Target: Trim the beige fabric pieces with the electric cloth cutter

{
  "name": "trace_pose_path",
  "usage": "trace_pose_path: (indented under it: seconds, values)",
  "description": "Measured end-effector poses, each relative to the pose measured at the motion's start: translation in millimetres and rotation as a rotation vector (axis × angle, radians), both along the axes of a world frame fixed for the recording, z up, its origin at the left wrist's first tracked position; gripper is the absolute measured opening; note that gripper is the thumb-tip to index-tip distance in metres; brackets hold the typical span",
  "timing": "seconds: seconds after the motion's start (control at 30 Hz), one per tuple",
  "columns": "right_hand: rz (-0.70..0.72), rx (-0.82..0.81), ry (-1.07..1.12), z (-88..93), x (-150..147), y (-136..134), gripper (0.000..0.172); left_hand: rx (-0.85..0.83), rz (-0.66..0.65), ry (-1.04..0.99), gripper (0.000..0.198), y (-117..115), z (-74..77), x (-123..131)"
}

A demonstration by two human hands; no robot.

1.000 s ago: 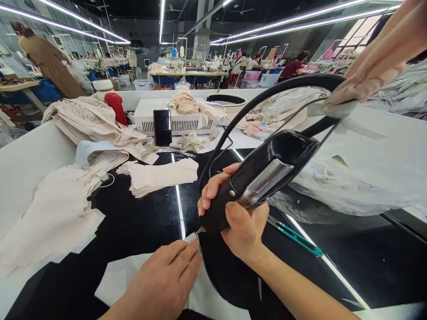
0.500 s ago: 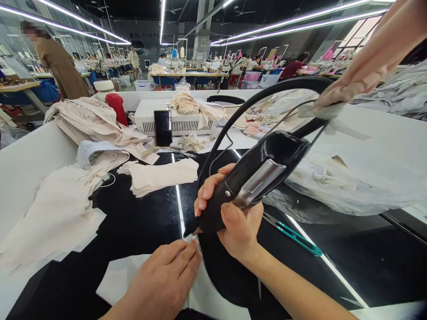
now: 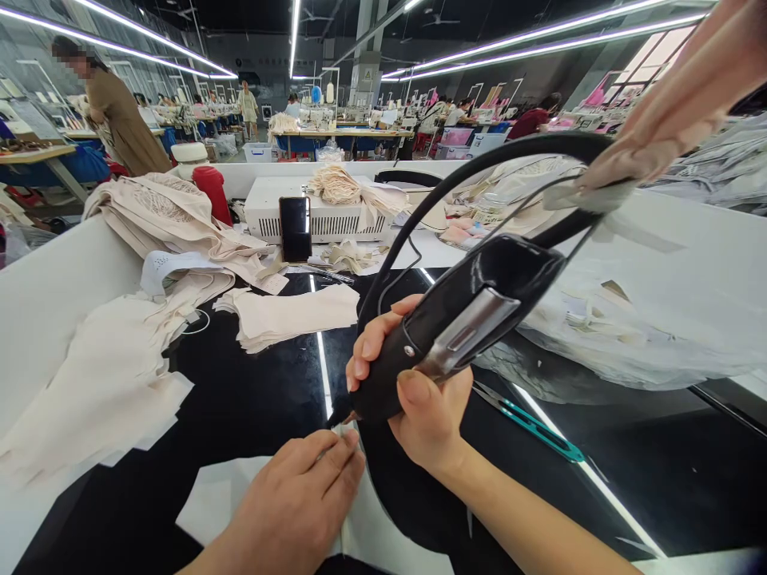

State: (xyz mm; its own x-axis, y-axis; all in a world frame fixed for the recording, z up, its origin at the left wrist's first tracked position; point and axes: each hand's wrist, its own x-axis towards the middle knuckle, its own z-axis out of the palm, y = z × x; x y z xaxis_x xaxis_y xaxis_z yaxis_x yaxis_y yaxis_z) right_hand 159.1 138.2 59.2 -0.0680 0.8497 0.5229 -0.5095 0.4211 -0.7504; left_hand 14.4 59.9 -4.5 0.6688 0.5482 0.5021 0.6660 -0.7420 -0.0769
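My right hand (image 3: pixel 431 411) is wrapped round a black corded hand tool (image 3: pixel 461 307) with a silver lever on its side. The tool tilts, its narrow tip pointing down at a pale fabric piece (image 3: pixel 389 527) on the black tabletop. Beside that tip, my left hand (image 3: pixel 300 495) lies low over the fabric with its fingers close together, gripping the edge at the fingertips. Its thumb is hidden. The tip is very near the fabric edge; whether it touches I cannot tell. Teal thread snips (image 3: pixel 542 431) lie to the right of my right hand.
A thick black cable (image 3: pixel 443 188) loops up to a twisted beige band (image 3: pixel 629 172). Fabric stacks (image 3: pixel 300 315) lie ahead and at left (image 3: pixel 101 383). A phone (image 3: pixel 296 229) leans on a white vented box (image 3: pixel 335 220). Clear plastic bags (image 3: pixel 647 343) sprawl at right.
My left fingertips have shifted slightly on the fabric edge by the tool's tip. Both hands keep their hold. The whole view has moved a little, and a person at far left has shifted.
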Motion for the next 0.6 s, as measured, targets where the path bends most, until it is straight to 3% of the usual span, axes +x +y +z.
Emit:
trace_pose_path:
  seconds: [0.23,0.4,0.6]
  values:
    - [0.007,-0.007,-0.018,-2.3,-0.7,-0.2,0.046,-0.001,0.005,-0.002,0.037,0.8,-1.7,-0.4]
    - [0.019,0.0,-0.035,-3.4,-2.7,-0.1,0.04,-0.034,-0.004,0.016,0.032,-1.3,-0.7,0.2]
    - [-0.044,0.037,-0.023,13.8,10.1,0.4,0.035,-0.124,0.037,0.075,0.038,4.9,2.4,-11.6]
